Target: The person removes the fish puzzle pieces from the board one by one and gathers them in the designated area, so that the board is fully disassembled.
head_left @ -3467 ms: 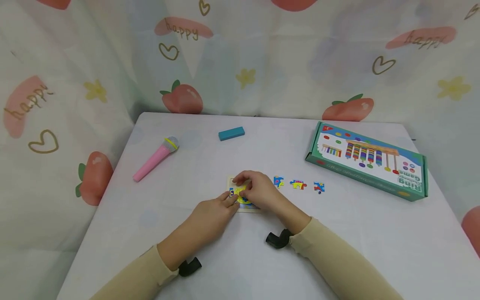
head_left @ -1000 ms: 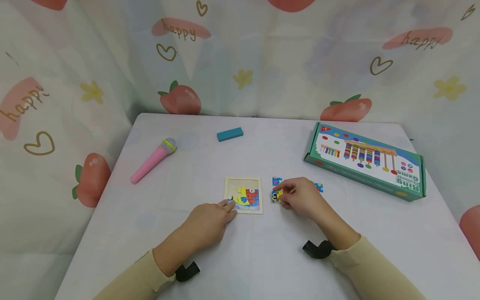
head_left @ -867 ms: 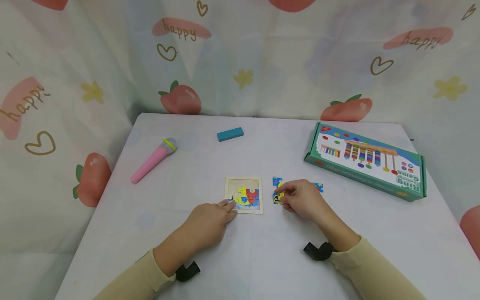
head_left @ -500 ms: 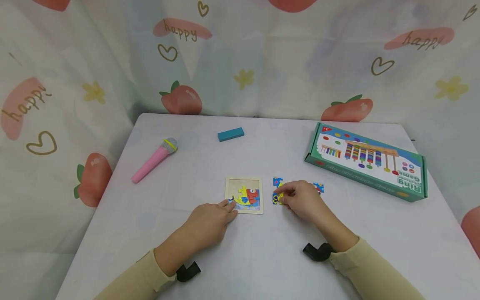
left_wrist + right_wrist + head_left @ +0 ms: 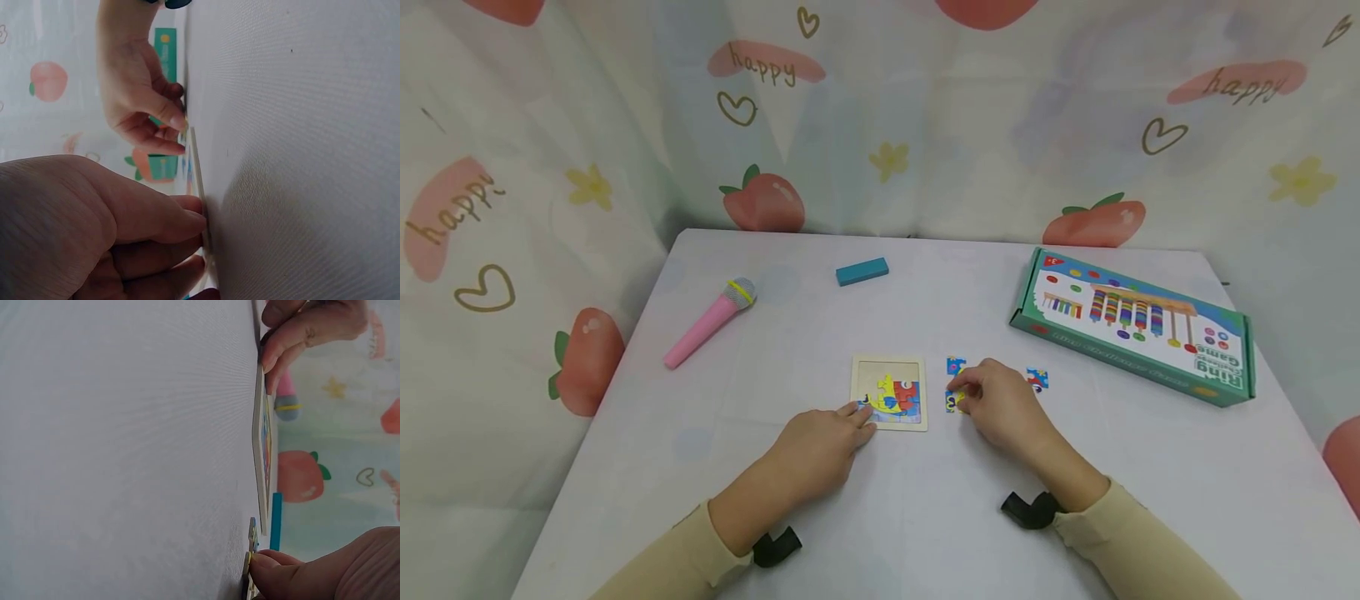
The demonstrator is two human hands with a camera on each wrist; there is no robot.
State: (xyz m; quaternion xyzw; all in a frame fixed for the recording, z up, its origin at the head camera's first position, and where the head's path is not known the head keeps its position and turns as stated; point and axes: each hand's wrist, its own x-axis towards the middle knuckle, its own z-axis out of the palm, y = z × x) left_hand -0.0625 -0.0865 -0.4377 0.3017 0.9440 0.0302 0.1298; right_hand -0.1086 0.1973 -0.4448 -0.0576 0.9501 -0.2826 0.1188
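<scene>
A square wooden puzzle tray (image 5: 888,365) lies flat at the middle of the table, its lower part filled with yellow, red and blue pieces. My left hand (image 5: 820,450) holds its near left corner, thumb at the edge and fingers on top. Just right of the tray, my right hand (image 5: 1009,410) pinches a blue-and-yellow puzzle piece (image 5: 951,402) close to the table; the fingers cover part of it. In the right wrist view, the thumb (image 5: 265,565) sits against a yellow-edged piece. A blue piece (image 5: 955,365) lies behind the fingertips, and a blue-and-red one (image 5: 1037,379) farther right.
A pink toy microphone (image 5: 710,323) lies at the left and a blue block (image 5: 862,272) at the back. At the right back lies a green ring game box (image 5: 1138,327). Patterned cloth (image 5: 962,125) hangs behind the white table (image 5: 775,317).
My right hand has gone from over the tray to the loose pieces on the right, then shifted only slightly there. The left hand stays at the tray's corner.
</scene>
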